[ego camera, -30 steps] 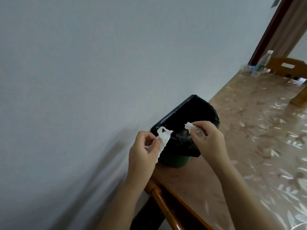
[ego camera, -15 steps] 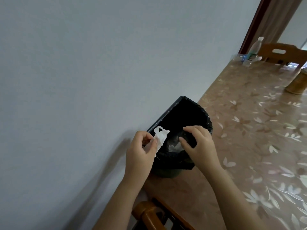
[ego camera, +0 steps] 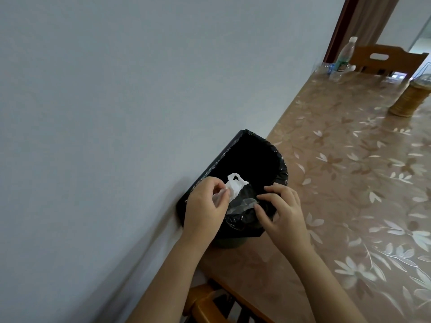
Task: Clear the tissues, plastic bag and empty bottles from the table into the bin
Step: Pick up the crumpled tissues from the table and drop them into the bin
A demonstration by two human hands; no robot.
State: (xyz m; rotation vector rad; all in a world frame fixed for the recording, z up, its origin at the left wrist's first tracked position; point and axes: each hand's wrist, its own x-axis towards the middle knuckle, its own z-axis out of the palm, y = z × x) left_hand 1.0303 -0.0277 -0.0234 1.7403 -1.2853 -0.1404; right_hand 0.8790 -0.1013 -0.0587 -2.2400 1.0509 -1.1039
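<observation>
My left hand (ego camera: 205,206) covers the lower end of the plastic bag (ego camera: 235,186), and the bin (ego camera: 233,241) shows only a sliver of green under its black liner (ego camera: 254,159). At the table's (ego camera: 349,183) far corner the bottles (ego camera: 344,55) are too small to read. The frame's right edge cuts the woven holder (ego camera: 408,101).

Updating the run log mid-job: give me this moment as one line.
left hand: pinching tissue over bin | right hand: open, empty, at bin rim | bottles: on table, far end
</observation>
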